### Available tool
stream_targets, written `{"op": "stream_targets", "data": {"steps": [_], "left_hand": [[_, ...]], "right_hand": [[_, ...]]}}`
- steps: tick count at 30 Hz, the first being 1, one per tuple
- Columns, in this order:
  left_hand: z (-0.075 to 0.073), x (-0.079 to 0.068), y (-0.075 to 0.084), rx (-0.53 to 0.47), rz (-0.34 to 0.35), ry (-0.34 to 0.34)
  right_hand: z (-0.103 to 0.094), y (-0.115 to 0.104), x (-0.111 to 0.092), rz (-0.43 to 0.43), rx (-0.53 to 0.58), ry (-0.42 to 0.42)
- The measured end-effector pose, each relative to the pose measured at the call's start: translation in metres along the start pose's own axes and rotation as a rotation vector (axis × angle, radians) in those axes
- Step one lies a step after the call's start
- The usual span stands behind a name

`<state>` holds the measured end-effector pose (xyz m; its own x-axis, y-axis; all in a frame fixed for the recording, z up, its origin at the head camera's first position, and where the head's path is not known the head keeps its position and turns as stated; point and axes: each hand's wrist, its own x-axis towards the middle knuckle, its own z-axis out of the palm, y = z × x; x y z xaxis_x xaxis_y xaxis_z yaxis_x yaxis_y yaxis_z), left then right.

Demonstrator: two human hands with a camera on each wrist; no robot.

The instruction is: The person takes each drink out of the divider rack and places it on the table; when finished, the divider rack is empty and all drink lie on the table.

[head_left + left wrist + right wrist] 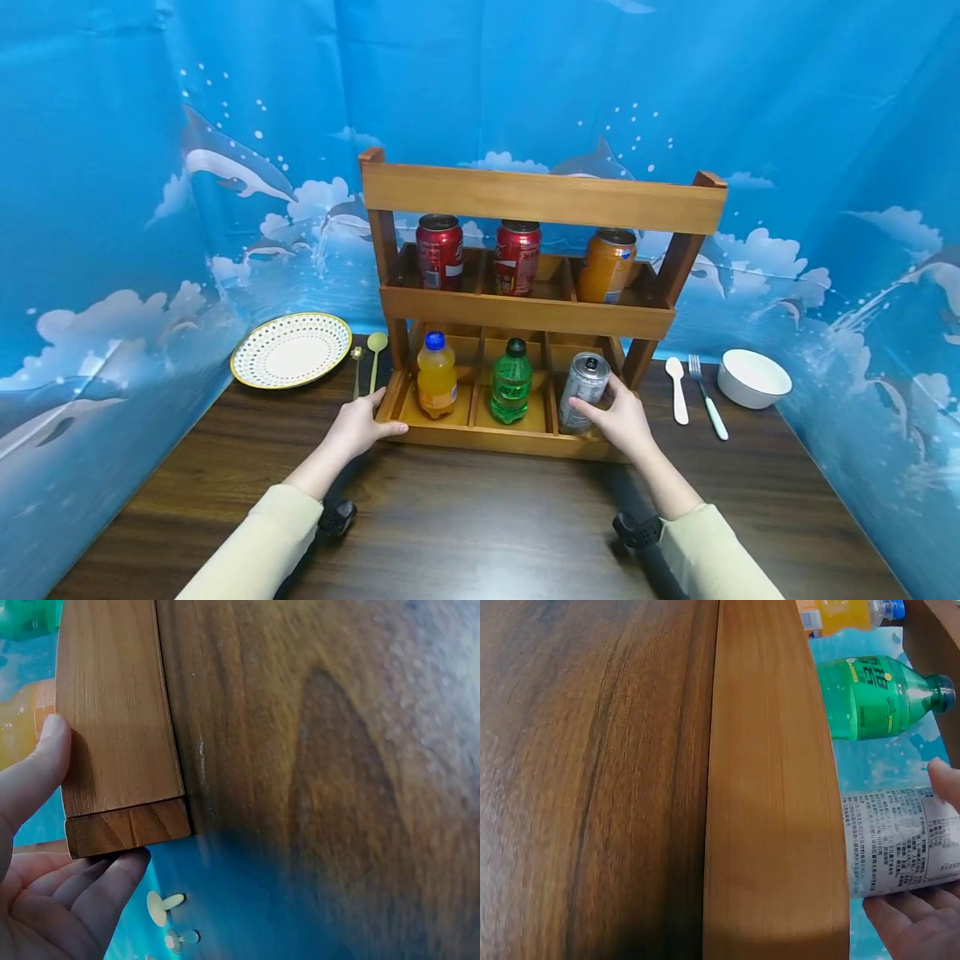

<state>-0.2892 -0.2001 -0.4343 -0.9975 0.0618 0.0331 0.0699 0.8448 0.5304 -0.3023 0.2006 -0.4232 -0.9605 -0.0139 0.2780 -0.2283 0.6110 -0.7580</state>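
My right hand (624, 419) grips a silver can (583, 392) that stands, slightly tilted, in the lower right compartment of a two-tier wooden rack (525, 312). In the right wrist view the thumb lies on one side of the can and the fingers on the other. My left hand (356, 428) holds the rack's lower front left corner, thumb over the front board and fingers around the side. An orange-drink bottle (437, 377) with a blue cap fills the lower left compartment, and a green bottle (512, 382) the lower middle one.
On the upper tier stand two red cans (440, 252) and an orange can (607, 267). Left of the rack lie a patterned plate (291, 351), a gold spoon (377, 343) and a small gold utensil (357, 367). To its right are a white spoon (677, 392), a fork (708, 398) and a white bowl (752, 380).
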Motion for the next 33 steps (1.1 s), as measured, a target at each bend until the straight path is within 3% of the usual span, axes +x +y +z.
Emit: {"op": "stream_targets", "data": {"steps": [8, 15, 18, 23, 28, 33], "left_hand": [[0.002, 0.004, 0.001, 0.001, 0.006, -0.014], [0.002, 0.004, -0.001, -0.006, 0.02, -0.016], [0.0, 0.003, -0.002, -0.007, 0.007, -0.026], [-0.003, 0.003, -0.002, -0.005, 0.007, -0.05], [-0.004, 0.003, -0.002, 0.01, 0.009, -0.063], [-0.004, 0.003, 0.001, 0.004, -0.002, -0.067]], "right_hand": [[-0.001, 0.003, -0.005, -0.012, 0.087, 0.147], [-0.03, -0.009, -0.016, -0.083, 0.127, 0.208], [-0.05, -0.013, -0.02, -0.114, 0.089, 0.209], [-0.086, -0.015, -0.031, -0.076, -0.005, 0.24], [-0.111, 0.003, -0.042, -0.009, -0.102, 0.274], [-0.121, 0.031, -0.051, 0.063, -0.165, 0.27]]}}
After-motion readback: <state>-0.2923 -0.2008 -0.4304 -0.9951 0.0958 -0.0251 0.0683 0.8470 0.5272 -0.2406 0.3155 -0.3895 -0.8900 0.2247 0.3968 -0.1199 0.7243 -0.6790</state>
